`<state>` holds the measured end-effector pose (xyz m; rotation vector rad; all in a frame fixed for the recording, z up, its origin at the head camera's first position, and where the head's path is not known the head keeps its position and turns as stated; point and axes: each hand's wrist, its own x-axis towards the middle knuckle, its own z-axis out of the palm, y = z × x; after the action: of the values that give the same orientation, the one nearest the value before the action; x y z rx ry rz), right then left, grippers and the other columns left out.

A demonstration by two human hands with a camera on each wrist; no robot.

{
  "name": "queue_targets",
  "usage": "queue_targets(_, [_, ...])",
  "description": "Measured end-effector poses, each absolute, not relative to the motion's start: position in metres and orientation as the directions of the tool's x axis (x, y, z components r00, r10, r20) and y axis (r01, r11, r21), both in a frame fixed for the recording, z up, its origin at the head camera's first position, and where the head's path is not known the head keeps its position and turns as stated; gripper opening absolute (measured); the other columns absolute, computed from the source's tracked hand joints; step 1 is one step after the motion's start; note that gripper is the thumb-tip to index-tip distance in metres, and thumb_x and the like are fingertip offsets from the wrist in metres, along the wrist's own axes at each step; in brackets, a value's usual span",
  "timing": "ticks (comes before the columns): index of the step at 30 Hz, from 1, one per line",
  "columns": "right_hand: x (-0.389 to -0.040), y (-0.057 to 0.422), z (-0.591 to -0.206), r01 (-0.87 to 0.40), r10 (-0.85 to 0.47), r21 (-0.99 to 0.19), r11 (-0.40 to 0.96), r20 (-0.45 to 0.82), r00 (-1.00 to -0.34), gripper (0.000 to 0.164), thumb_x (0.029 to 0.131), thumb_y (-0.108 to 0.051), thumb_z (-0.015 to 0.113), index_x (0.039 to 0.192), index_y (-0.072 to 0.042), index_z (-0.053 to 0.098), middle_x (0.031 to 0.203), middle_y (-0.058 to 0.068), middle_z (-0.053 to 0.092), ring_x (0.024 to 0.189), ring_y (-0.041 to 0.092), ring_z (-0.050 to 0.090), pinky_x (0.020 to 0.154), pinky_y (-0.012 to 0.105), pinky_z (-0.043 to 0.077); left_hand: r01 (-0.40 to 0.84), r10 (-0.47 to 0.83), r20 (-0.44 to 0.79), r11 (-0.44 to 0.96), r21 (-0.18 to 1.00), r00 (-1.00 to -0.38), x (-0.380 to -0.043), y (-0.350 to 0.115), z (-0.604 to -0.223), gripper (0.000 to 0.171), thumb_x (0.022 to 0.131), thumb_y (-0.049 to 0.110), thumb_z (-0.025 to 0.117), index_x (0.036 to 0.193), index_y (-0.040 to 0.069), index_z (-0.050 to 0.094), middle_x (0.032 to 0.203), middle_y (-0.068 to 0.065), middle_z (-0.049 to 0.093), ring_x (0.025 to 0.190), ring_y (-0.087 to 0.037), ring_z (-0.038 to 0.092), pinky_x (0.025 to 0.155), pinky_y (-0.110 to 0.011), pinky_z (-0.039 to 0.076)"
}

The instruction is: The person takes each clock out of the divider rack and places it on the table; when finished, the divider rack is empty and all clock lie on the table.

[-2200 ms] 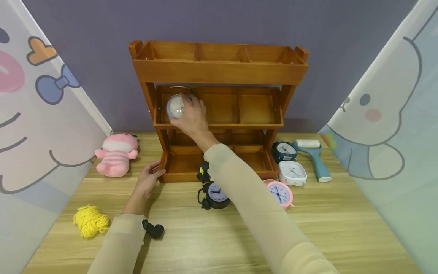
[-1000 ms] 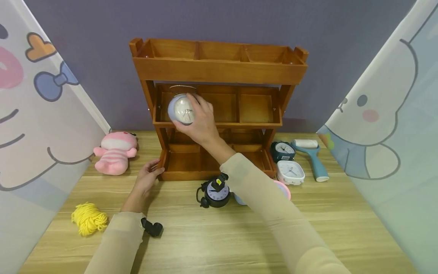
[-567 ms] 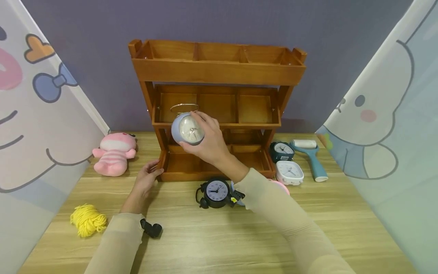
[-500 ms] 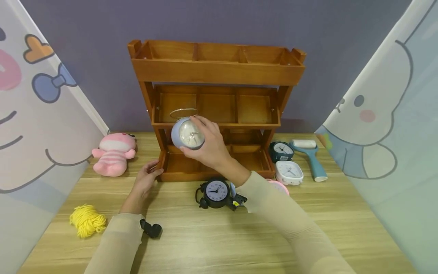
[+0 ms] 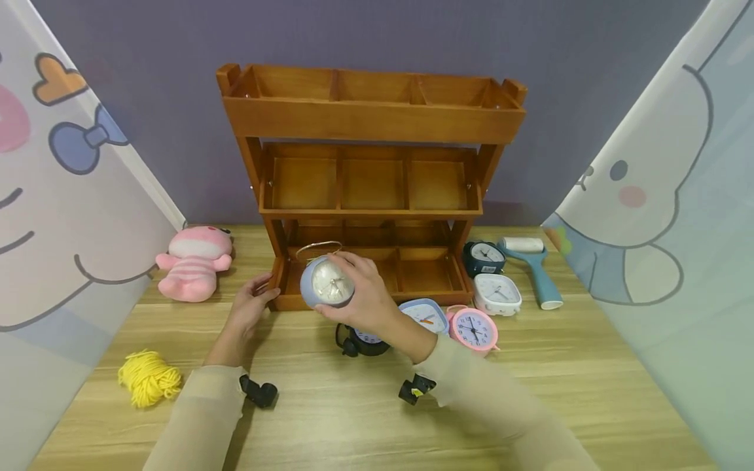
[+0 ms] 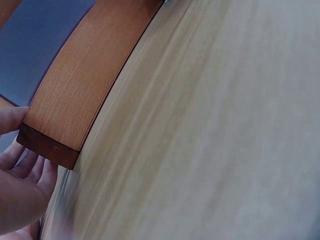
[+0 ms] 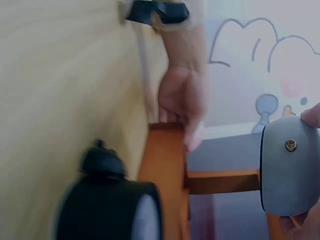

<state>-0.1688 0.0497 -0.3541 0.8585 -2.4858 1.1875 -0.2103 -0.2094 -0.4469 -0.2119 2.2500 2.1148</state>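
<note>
In the head view my right hand (image 5: pixel 368 297) grips a round light-blue alarm clock (image 5: pixel 318 288) with a thin wire handle, its face tilted up. The clock is in front of the lowest tier of a brown wooden three-tier shelf (image 5: pixel 371 123). In the right wrist view the clock's pale blue side (image 7: pixel 290 165) shows between thumb and fingers. My left hand (image 5: pixel 250 304) holds the shelf's lower left front corner; in the left wrist view its thumb and fingers lie around the end of the wooden side board (image 6: pixel 75 80). A black alarm clock (image 5: pixel 365 341) stands below my right hand, partly hidden.
A blue square clock (image 5: pixel 425 313), pink clock (image 5: pixel 474 329), white clock (image 5: pixel 497 293) and dark green clock (image 5: pixel 485 257) stand to the right, near a lint roller (image 5: pixel 538 268). A pink plush toy (image 5: pixel 196 263) and yellow yarn (image 5: pixel 150 379) are on the left.
My right hand has carried the light-blue clock out of the middle tier's left compartment, down and toward me. The middle tier is bare now. My left hand has stayed at the corner.
</note>
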Motion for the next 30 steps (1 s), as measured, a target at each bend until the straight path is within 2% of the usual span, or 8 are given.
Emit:
queue_targets(7, [-0.155, 0.043, -0.381, -0.57, -0.478, -0.605, 0.556, 0.328, -0.815, 0.078, 0.074, -0.034, 0.084, 0.142, -0.014, 0.051, 0.141, 0.008, 0.046, 0.128, 0.028, 0.039, 0.09, 0.041, 0.049, -0.126, -0.059, -0.122, 0.07, 0.99, -0.991, -0.21, -0.211, -0.446, 0.057, 0.099, 0.002, 0.052, 0.149, -0.006, 0.027, 0.153, -0.021, 0.026, 0.137, -0.035, 0.027, 0.112, -0.044, 0.026])
queue_targets(12, [-0.151, 0.034, -0.397, -0.546, -0.517, -0.572, 0.612, 0.233, -0.823, 0.081, 0.074, -0.041, 0.083, 0.143, -0.015, 0.05, 0.141, 0.008, 0.046, 0.129, 0.025, 0.039, 0.095, 0.039, 0.046, -0.127, -0.062, -0.123, 0.068, 0.99, -0.99, -0.209, -0.209, -0.445, 0.057, 0.099, 0.002, 0.052, 0.15, -0.006, 0.026, 0.152, -0.022, 0.027, 0.136, -0.035, 0.028, 0.112, -0.044, 0.025])
queue_targets(22, [-0.151, 0.021, -0.416, -0.53, -0.539, -0.565, 0.633, 0.17, -0.825, 0.082, 0.074, -0.043, 0.082, 0.143, -0.013, 0.051, 0.139, 0.009, 0.048, 0.125, 0.024, 0.042, 0.094, 0.037, 0.046, -0.134, -0.07, -0.129, 0.07, 0.989, -0.989, -0.21, -0.209, -0.446, 0.057, 0.099, 0.003, 0.052, 0.149, -0.005, 0.027, 0.152, -0.022, 0.027, 0.135, -0.034, 0.029, 0.111, -0.043, 0.027])
queue_targets(30, [-0.154, 0.016, -0.425, -0.518, -0.541, -0.516, 0.682, 0.121, -0.832, 0.082, 0.074, -0.045, 0.081, 0.143, -0.014, 0.051, 0.139, 0.008, 0.048, 0.125, 0.022, 0.042, 0.096, 0.036, 0.045, -0.128, -0.064, -0.124, 0.073, 0.989, -0.99, -0.209, -0.209, -0.444, 0.057, 0.099, 0.003, 0.052, 0.149, -0.006, 0.027, 0.154, -0.021, 0.025, 0.136, -0.035, 0.028, 0.111, -0.044, 0.027])
